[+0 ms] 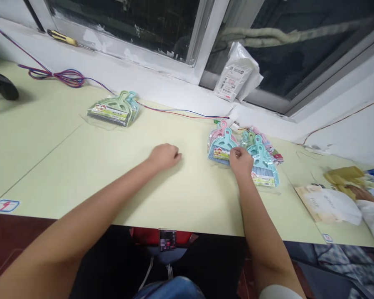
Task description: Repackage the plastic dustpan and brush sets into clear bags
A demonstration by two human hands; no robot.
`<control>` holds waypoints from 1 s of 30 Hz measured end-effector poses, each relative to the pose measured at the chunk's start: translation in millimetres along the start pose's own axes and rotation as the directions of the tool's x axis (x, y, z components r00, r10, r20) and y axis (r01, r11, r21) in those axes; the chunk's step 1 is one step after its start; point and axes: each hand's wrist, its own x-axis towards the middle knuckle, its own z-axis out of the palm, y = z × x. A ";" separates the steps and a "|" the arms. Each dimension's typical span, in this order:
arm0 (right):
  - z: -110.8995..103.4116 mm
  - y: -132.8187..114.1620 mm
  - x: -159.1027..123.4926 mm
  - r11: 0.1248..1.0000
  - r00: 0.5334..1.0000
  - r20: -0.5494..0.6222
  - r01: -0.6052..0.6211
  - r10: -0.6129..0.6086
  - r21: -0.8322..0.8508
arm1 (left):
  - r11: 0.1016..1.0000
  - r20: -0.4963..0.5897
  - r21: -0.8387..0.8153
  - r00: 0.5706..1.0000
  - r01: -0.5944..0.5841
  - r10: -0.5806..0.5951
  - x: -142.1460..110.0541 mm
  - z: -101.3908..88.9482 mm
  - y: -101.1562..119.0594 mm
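Note:
My left hand (165, 156) rests on the table with its fingers curled into a loose fist, and nothing shows in it. At the right, my right hand (241, 162) has its fingers closed at the right edge of a light blue mini dustpan and brush set (225, 143) in clear plastic. A pink set (220, 129) lies partly hidden behind it. Just right of that hand are more wrapped sets, with a light blue dustpan and brush set (263, 164) in front. A green dustpan and brush set (112, 109) lies at the back left with a blue one behind it.
Red and blue wire (60, 77) runs along the table's back. A screwdriver (64, 38) and a plastic-wrapped packet (235, 77) are on the window ledge. At the right, another person's hand (366, 194) is by yellow cloth (343, 176) and a white bag (333, 205).

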 end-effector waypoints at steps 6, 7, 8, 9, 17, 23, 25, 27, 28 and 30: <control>15.6 -5.7 50.3 0.986 0.996 0.028 0.088 -0.085 -0.138 | 0.983 -0.034 -0.041 0.983 -0.181 0.179 0.3 34.4 9.0; 18.7 -8.9 63.5 0.980 0.997 0.067 0.060 -0.048 -0.188 | 0.980 -0.053 -0.050 0.980 -0.193 0.190 0.1 34.2 2.0; 21.8 -12.3 76.5 0.972 0.995 0.101 0.015 0.009 -0.234 | 0.979 -0.078 -0.070 0.979 -0.194 0.188 0.2 32.6 -5.3; 24.8 -15.8 88.4 0.967 0.992 0.115 -0.012 0.042 -0.256 | 0.978 -0.102 -0.098 0.979 -0.185 0.175 0.9 30.1 -12.1; 36.7 -31.6 121.6 0.931 0.970 0.187 -0.079 0.153 -0.355 | 0.940 -0.172 -0.314 0.982 -0.134 0.083 9.7 21.5 -28.8; 24.2 -54.1 98.4 0.948 0.973 0.194 -0.060 0.126 -0.314 | 0.836 -0.401 -0.466 0.911 -0.289 0.092 7.3 22.2 -22.9; 21.6 -63.0 83.0 0.968 0.976 0.193 -0.051 0.100 -0.244 | 0.780 -0.567 -0.425 0.807 -0.459 0.165 3.6 21.0 -17.1; 21.6 -69.0 65.9 0.986 0.978 0.188 -0.060 0.088 -0.154 | 0.720 -0.633 -0.342 0.714 -0.604 0.298 -1.7 20.8 -9.0; 22.6 -70.5 57.4 0.992 0.978 0.185 -0.075 0.093 -0.103 | 0.693 -0.616 -0.314 0.694 -0.649 0.372 -4.5 21.5 -4.7; 25.9 -70.3 41.3 0.991 0.973 0.188 -0.136 0.132 0.009 | 0.670 -0.497 -0.300 0.711 -0.679 0.498 -9.3 24.2 3.0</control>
